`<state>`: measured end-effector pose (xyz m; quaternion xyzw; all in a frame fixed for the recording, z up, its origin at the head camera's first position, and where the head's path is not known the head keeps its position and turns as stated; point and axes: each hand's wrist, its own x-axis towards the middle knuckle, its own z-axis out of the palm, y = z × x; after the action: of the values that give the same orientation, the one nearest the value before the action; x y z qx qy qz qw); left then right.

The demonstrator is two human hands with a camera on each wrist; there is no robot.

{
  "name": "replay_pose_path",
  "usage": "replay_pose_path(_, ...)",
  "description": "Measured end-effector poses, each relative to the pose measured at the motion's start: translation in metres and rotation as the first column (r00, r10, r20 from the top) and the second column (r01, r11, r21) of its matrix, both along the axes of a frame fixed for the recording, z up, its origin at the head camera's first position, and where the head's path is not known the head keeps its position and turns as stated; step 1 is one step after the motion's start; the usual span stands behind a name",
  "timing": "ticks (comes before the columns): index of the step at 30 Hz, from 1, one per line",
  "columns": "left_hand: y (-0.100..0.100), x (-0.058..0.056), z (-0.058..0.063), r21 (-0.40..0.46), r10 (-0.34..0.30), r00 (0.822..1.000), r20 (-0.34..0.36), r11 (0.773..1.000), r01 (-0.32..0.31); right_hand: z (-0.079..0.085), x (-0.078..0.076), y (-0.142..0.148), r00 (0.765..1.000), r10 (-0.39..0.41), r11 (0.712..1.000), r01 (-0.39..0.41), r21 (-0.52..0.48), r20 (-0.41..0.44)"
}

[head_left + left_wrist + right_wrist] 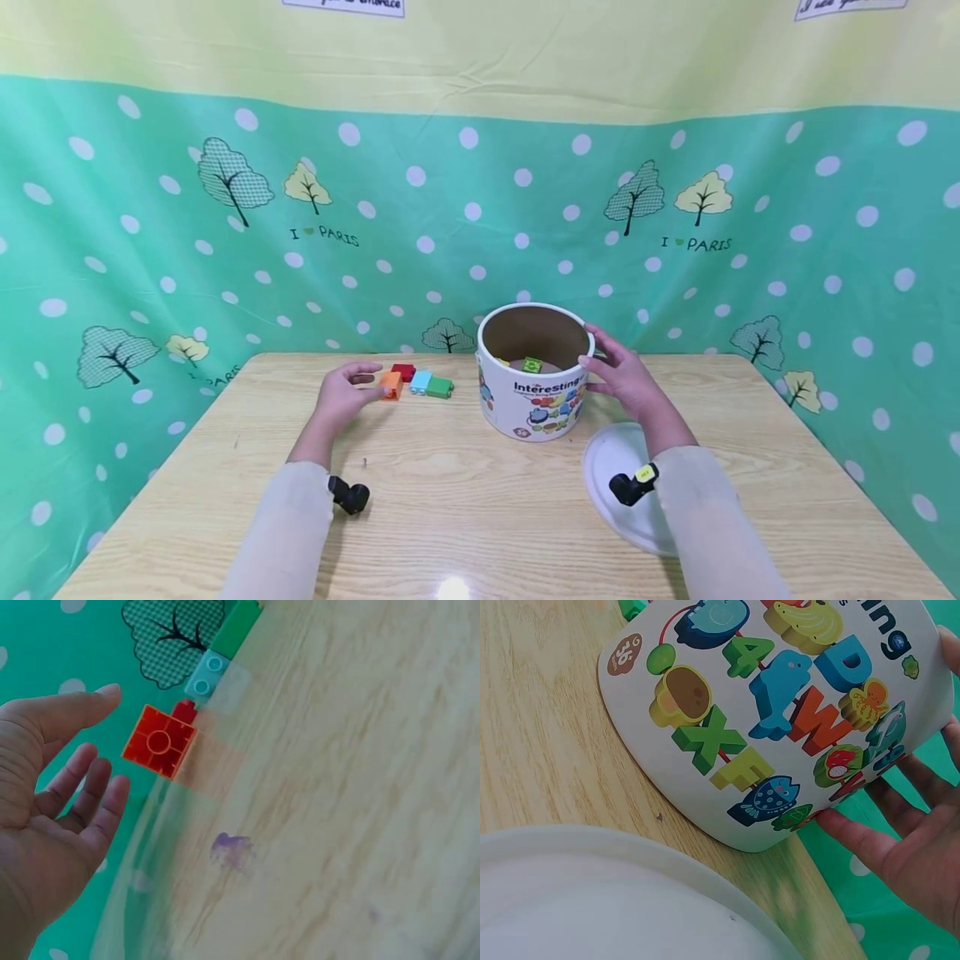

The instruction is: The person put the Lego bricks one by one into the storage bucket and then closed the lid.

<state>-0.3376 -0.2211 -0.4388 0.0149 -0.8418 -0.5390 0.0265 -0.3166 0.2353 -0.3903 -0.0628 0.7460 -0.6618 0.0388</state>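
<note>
My left hand (347, 395) is beside a small group of toy bricks at the back left of the table, fingers spread apart. Nearest to it is an orange brick (160, 741), its hollow underside facing the left wrist camera; a gap shows between it and the fingertips. Behind it are a red brick (403, 372), a light blue brick (421, 382) and a green brick (440, 387). My right hand (626, 379) holds the right side of a white printed bucket (534, 406), with fingertips at its rim and fingers along its wall. Inside the bucket lies a green block (532, 365).
A round white lid (615, 492) lies in front of the bucket, partly under my right forearm. A green polka-dot cloth (450, 225) hangs behind the wooden table (465, 508). Each wrist carries a small black camera (349, 495).
</note>
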Motion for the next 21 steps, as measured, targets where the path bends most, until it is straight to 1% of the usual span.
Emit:
replay_pose_path(5, 0.001, -0.006, -0.008, 0.01, -0.012, 1.0, 0.025, 1.0, 0.012, -0.001, -0.001, 0.0, 1.0, -0.004, 1.0, 0.004, 0.0, 0.004)
replay_pose_path(7, 0.002, -0.008, -0.01, 0.0, -0.009, 1.0, 0.02, 1.0, 0.01, -0.001, -0.001, 0.0, 1.0, -0.003, 1.0, 0.003, 0.0, 0.002)
replay_pose_path(17, 0.005, -0.018, -0.018, -0.045, -0.045, 0.999, 0.005, 0.998, 0.046, 0.001, 0.0, -0.001, 1.0, -0.003, 1.0, 0.003, 0.0, -0.001)
replay_pose_path(21, 0.007, -0.019, -0.019, -0.077, -0.034, 0.999, -0.006, 0.996, 0.033, 0.001, 0.0, -0.001, 1.0, -0.002, 1.0, 0.002, -0.003, -0.002)
